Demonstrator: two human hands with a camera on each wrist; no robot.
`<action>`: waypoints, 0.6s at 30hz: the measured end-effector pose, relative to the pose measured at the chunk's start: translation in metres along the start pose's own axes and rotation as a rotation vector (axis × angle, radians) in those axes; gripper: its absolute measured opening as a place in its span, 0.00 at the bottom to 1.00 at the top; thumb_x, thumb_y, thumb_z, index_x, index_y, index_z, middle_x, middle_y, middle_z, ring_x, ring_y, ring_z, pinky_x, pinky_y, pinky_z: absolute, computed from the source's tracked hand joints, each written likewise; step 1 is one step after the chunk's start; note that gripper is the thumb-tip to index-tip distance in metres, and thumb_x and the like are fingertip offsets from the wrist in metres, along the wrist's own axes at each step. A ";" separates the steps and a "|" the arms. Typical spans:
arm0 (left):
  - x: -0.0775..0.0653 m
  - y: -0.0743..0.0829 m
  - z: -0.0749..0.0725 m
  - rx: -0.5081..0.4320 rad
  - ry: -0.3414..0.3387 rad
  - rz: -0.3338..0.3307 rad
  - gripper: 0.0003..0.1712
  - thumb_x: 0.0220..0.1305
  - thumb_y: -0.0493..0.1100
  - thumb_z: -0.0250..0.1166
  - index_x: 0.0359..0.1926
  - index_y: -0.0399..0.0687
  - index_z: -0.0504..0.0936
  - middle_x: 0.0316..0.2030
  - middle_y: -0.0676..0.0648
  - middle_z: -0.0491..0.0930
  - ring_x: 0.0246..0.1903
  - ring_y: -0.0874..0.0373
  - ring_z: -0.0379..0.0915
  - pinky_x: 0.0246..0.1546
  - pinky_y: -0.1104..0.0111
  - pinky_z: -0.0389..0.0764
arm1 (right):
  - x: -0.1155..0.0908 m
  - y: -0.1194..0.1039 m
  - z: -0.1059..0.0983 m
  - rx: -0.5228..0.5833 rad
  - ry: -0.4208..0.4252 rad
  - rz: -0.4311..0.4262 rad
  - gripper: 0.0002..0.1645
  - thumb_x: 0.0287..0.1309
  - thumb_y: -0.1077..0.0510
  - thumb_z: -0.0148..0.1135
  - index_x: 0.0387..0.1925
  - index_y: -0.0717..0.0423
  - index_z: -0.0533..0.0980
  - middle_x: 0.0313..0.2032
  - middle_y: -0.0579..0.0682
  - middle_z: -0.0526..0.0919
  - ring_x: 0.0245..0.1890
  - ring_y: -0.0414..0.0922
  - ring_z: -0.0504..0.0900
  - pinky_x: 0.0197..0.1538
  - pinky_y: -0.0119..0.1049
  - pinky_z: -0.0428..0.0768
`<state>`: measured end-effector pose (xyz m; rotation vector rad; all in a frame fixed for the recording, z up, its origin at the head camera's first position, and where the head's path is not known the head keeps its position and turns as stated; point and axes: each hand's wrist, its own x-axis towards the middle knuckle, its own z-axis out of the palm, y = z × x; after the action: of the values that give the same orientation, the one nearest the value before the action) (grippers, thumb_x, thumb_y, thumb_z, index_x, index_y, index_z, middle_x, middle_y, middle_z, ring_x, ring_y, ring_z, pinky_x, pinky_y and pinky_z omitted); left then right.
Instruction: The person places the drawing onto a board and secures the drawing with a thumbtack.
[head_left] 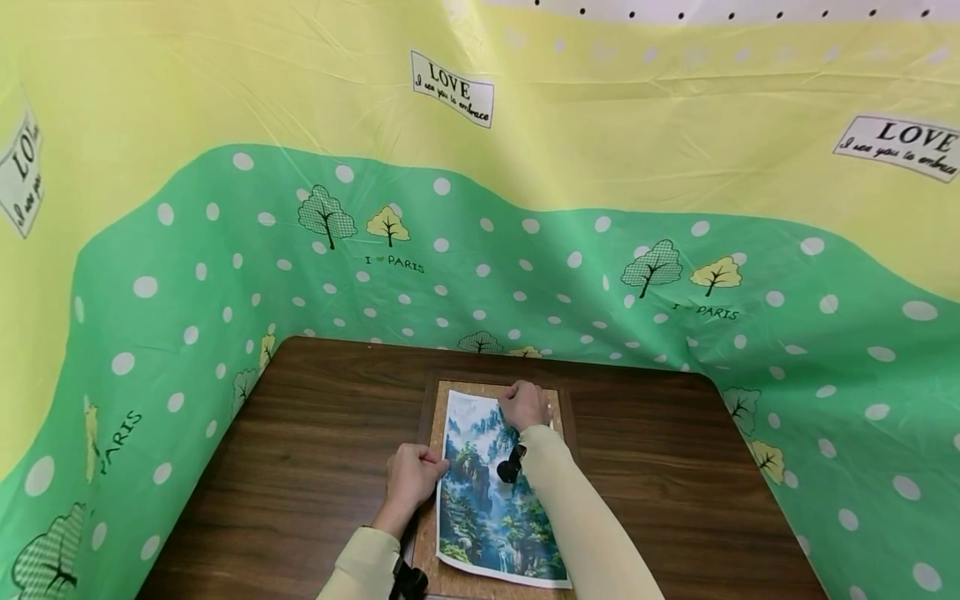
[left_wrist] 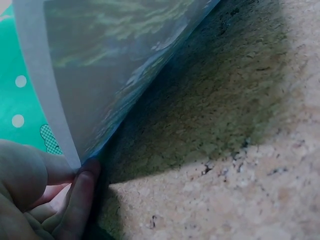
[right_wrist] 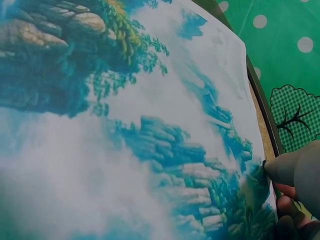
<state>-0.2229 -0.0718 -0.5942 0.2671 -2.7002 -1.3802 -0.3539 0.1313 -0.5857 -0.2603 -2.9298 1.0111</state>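
A printed landscape picture (head_left: 480, 500) of blue-green mountains and trees lies over a framed cork board (head_left: 425, 546). My left hand (head_left: 412, 477) pinches the sheet's left edge between thumb and finger. In the left wrist view that part of the paper (left_wrist: 100, 65) stands raised off the cork (left_wrist: 225, 135), which is shaded beneath it. At the far right corner, my right hand (head_left: 525, 406) bends over the paper with thumb and fingers pinching its edge. A small dark spot shows at the thumb tip (right_wrist: 280, 170) in the right wrist view; I cannot tell what it is.
The board lies on a dark wood-grain table (head_left: 315, 425). A green and yellow patterned curtain (head_left: 480, 267) hangs round the back and sides. A small white-tipped thing (head_left: 551, 410) stands at the board's right side beside my right hand.
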 end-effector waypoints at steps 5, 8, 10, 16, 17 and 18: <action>-0.002 0.001 -0.001 -0.004 -0.005 -0.010 0.14 0.57 0.42 0.76 0.17 0.51 0.83 0.14 0.56 0.75 0.16 0.61 0.69 0.23 0.66 0.72 | -0.002 0.001 0.000 -0.005 0.007 -0.019 0.10 0.63 0.52 0.66 0.26 0.48 0.78 0.31 0.49 0.80 0.38 0.54 0.77 0.52 0.60 0.70; -0.002 0.002 -0.001 -0.006 -0.007 -0.016 0.14 0.57 0.42 0.76 0.18 0.51 0.83 0.14 0.56 0.75 0.17 0.61 0.69 0.23 0.66 0.72 | -0.002 0.002 0.000 -0.007 0.003 -0.027 0.10 0.64 0.51 0.66 0.28 0.48 0.79 0.32 0.50 0.80 0.37 0.54 0.77 0.50 0.59 0.71; -0.003 0.002 -0.001 -0.005 -0.005 -0.016 0.14 0.57 0.42 0.76 0.17 0.51 0.83 0.14 0.56 0.75 0.17 0.61 0.69 0.23 0.66 0.72 | -0.002 0.002 -0.001 -0.003 -0.004 -0.033 0.09 0.64 0.51 0.65 0.29 0.48 0.79 0.32 0.49 0.80 0.37 0.53 0.77 0.50 0.58 0.71; -0.003 0.002 -0.001 -0.001 -0.002 -0.012 0.14 0.56 0.42 0.76 0.17 0.51 0.83 0.14 0.56 0.75 0.17 0.61 0.69 0.23 0.66 0.72 | -0.003 0.007 -0.007 0.072 -0.051 -0.069 0.09 0.66 0.50 0.62 0.35 0.51 0.81 0.32 0.49 0.82 0.31 0.49 0.77 0.45 0.53 0.75; -0.002 0.002 -0.001 0.003 0.001 -0.001 0.14 0.56 0.42 0.76 0.17 0.51 0.83 0.14 0.56 0.75 0.17 0.61 0.69 0.23 0.66 0.72 | -0.003 0.008 -0.009 0.104 -0.068 -0.080 0.10 0.67 0.50 0.61 0.37 0.52 0.81 0.33 0.50 0.82 0.31 0.48 0.77 0.43 0.52 0.76; -0.002 0.002 -0.002 0.003 0.002 0.003 0.14 0.56 0.42 0.76 0.17 0.51 0.83 0.14 0.56 0.75 0.17 0.61 0.69 0.23 0.66 0.72 | -0.003 0.011 -0.011 0.149 -0.079 -0.094 0.10 0.68 0.50 0.61 0.40 0.53 0.80 0.35 0.51 0.82 0.32 0.48 0.78 0.43 0.50 0.77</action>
<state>-0.2211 -0.0719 -0.5920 0.2645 -2.7000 -1.3743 -0.3488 0.1457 -0.5835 -0.0783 -2.8836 1.2442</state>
